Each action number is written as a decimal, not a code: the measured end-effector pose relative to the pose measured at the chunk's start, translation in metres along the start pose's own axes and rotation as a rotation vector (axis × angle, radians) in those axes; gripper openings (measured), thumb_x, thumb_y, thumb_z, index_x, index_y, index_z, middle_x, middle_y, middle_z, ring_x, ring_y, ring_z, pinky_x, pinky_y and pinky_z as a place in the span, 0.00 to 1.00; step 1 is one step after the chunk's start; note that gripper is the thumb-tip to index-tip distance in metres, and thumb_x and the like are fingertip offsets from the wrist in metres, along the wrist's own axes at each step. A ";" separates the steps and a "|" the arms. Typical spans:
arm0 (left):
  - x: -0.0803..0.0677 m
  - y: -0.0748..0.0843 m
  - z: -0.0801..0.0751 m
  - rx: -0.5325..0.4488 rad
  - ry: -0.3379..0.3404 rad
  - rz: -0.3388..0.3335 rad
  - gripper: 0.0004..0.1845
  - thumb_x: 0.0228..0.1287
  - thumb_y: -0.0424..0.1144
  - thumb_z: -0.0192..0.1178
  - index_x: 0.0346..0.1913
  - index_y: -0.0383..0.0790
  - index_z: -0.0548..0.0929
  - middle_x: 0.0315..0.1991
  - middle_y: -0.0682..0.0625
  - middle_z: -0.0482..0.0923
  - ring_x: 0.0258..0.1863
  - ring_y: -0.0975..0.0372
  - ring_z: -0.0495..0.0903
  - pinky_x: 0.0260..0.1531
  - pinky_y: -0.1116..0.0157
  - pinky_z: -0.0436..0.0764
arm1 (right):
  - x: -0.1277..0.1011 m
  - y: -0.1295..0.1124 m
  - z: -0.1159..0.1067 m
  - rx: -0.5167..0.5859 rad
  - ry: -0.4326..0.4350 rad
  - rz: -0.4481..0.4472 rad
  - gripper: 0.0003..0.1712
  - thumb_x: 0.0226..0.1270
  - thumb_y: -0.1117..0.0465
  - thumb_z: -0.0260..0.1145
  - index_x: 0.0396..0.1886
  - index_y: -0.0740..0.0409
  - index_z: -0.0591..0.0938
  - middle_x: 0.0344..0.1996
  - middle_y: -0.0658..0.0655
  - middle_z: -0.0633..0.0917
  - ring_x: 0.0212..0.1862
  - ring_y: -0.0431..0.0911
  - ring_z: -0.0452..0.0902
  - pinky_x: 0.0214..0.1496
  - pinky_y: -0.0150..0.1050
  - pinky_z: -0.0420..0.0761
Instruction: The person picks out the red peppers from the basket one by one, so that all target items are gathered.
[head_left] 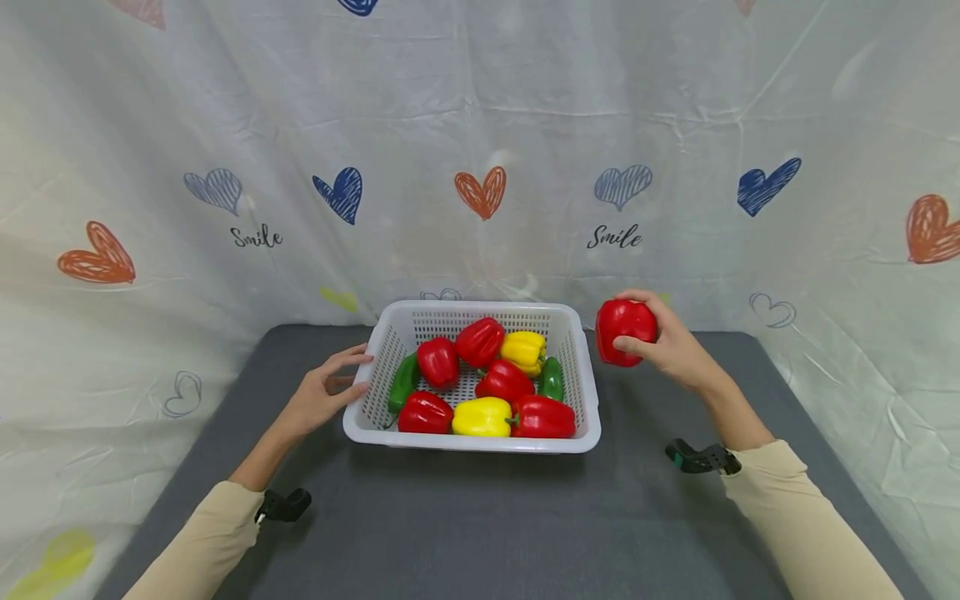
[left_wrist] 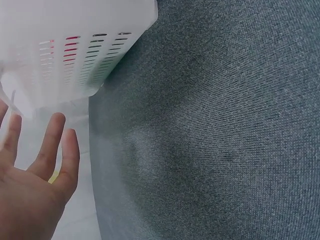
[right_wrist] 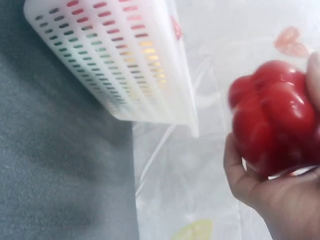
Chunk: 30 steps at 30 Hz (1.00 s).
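Observation:
A red bell pepper is gripped by my right hand, raised just beyond the basket's right side. The right wrist view shows the pepper's lobed end, with the fingers and thumb around it. At the left side of the white plastic basket, my left hand has its fingertips at the rim. Its fingers look spread and loosely bent in the left wrist view. Inside the basket lie several red bell peppers, two yellow bell peppers and two green peppers.
The basket stands on a dark grey cloth-covered table, near its back edge. Behind and beside the table hangs a pale curtain printed with hearts. Dark straps with small devices are worn on both wrists.

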<state>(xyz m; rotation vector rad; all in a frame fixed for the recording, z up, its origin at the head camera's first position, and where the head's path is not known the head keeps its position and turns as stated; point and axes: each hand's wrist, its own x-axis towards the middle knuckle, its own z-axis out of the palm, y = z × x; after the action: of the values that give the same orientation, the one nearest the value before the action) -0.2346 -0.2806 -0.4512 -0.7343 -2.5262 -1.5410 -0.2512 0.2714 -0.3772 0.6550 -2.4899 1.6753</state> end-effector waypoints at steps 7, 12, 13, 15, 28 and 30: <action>0.001 0.001 0.000 0.000 -0.004 0.000 0.26 0.68 0.26 0.65 0.68 0.31 0.75 0.74 0.36 0.61 0.58 0.35 0.76 0.48 0.42 0.79 | -0.009 0.007 -0.013 0.105 -0.061 0.060 0.42 0.62 0.72 0.70 0.71 0.56 0.59 0.64 0.61 0.66 0.61 0.57 0.64 0.46 0.42 0.84; 0.000 0.002 -0.001 0.010 0.002 -0.009 0.26 0.68 0.27 0.65 0.68 0.32 0.75 0.74 0.36 0.61 0.59 0.36 0.76 0.48 0.40 0.78 | -0.013 0.015 -0.019 0.112 -0.097 0.059 0.40 0.65 0.71 0.68 0.73 0.59 0.59 0.66 0.62 0.66 0.61 0.57 0.66 0.47 0.42 0.83; 0.000 0.002 -0.001 0.011 0.004 -0.010 0.26 0.68 0.27 0.65 0.68 0.32 0.75 0.74 0.36 0.61 0.59 0.36 0.75 0.49 0.40 0.78 | -0.014 0.016 -0.019 0.103 -0.095 0.062 0.40 0.66 0.70 0.68 0.73 0.59 0.59 0.66 0.62 0.66 0.61 0.56 0.66 0.48 0.42 0.83; 0.000 0.002 -0.001 0.008 0.006 -0.008 0.26 0.68 0.26 0.65 0.68 0.31 0.75 0.74 0.36 0.61 0.60 0.36 0.75 0.49 0.40 0.78 | -0.015 0.020 -0.019 0.090 -0.074 0.072 0.39 0.68 0.68 0.69 0.73 0.58 0.62 0.66 0.61 0.67 0.61 0.55 0.68 0.49 0.41 0.83; 0.000 0.002 0.000 0.004 -0.001 -0.006 0.26 0.68 0.26 0.65 0.68 0.32 0.75 0.74 0.36 0.61 0.58 0.36 0.76 0.48 0.50 0.82 | -0.022 0.058 -0.022 0.035 0.042 0.095 0.33 0.68 0.65 0.72 0.70 0.61 0.71 0.62 0.63 0.75 0.54 0.51 0.78 0.48 0.38 0.82; 0.000 0.003 0.000 -0.002 -0.006 -0.016 0.26 0.69 0.26 0.65 0.68 0.31 0.75 0.74 0.36 0.61 0.56 0.35 0.77 0.45 0.55 0.83 | -0.022 0.062 -0.023 0.026 0.048 0.116 0.33 0.68 0.63 0.73 0.70 0.61 0.71 0.62 0.63 0.75 0.54 0.52 0.78 0.49 0.37 0.82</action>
<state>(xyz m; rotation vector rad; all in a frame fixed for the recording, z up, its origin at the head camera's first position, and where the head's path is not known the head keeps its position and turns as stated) -0.2330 -0.2792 -0.4490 -0.7223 -2.5410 -1.5486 -0.2592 0.3180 -0.4282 0.4750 -2.5214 1.7418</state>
